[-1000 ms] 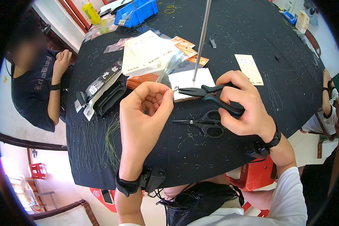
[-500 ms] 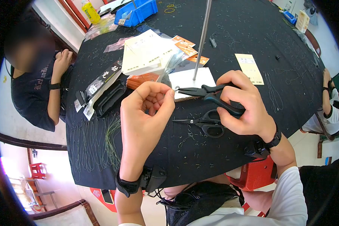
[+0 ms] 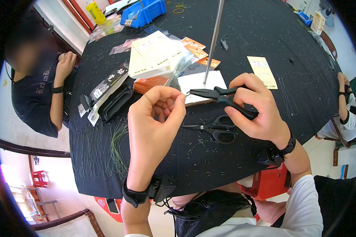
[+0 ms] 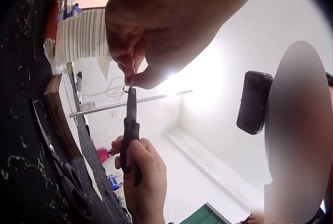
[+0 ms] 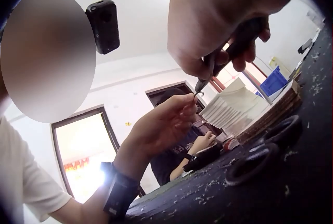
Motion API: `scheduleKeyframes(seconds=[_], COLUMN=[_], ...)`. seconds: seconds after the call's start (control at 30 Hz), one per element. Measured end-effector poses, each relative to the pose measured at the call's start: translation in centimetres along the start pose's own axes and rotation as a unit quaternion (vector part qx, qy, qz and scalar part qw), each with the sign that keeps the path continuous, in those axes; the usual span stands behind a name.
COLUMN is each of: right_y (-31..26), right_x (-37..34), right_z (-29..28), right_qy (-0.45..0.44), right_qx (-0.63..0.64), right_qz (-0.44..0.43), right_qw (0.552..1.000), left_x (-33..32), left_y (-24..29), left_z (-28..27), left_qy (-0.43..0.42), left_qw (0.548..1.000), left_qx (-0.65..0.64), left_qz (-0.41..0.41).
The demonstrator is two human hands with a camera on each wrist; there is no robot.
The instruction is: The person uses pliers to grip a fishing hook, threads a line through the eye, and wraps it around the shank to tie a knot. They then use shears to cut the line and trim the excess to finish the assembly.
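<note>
My left hand [image 3: 156,118] pinches a tiny dark fish hook [image 5: 201,93] between thumb and forefinger, the other fingers curled into the palm. From the opposite side, my right hand [image 3: 257,106] grips a pair of black pliers [image 3: 207,93] by its handles. The pliers' narrow tips meet the hook right at the left fingertips, as the left wrist view also shows. Both hands are held above the black-covered table. Under the pliers lies a pair of black scissors [image 3: 215,128], blades pointing left.
A metal rod [image 3: 214,43] rises from a white-topped board [image 3: 186,85]. To the left lie stacked paper cards [image 3: 154,55], a black case [image 3: 116,103] and bundled green line [image 3: 116,146]. A yellow card [image 3: 262,73] and a blue bin [image 3: 144,15] lie farther off. Another person [image 3: 37,94] sits at left.
Both hands have shifted slightly to the right. The pliers have turned a little in the right hand, and their tips stay at the hook by the left fingertips.
</note>
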State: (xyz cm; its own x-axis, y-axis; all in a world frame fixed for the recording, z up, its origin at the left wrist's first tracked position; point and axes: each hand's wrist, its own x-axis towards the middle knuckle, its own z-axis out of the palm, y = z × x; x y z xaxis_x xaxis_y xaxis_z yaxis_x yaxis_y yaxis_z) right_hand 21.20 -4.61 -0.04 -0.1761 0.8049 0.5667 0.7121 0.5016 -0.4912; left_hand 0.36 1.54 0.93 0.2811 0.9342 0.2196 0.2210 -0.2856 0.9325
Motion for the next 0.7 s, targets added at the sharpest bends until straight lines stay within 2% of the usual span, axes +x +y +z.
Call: scheduleKeyframes(seconds=[0.13,0.7], right_y=[0.13,-0.22], right_x=[-0.01,0.09], right_z=[0.13,0.04], right_qy=[0.027,-0.012], right_qx=[0.002,0.022], right_qz=[-0.006,-0.019], right_qw=[1.0,0.999], left_x=[0.02,0.03], left_y=[0.1,0.02], left_z=[0.01,0.05], left_qy=[0.013,0.004], left_qw=[1.0,1.0], left_qx=[0.001,-0.005], left_qz=[-0.007,-0.003])
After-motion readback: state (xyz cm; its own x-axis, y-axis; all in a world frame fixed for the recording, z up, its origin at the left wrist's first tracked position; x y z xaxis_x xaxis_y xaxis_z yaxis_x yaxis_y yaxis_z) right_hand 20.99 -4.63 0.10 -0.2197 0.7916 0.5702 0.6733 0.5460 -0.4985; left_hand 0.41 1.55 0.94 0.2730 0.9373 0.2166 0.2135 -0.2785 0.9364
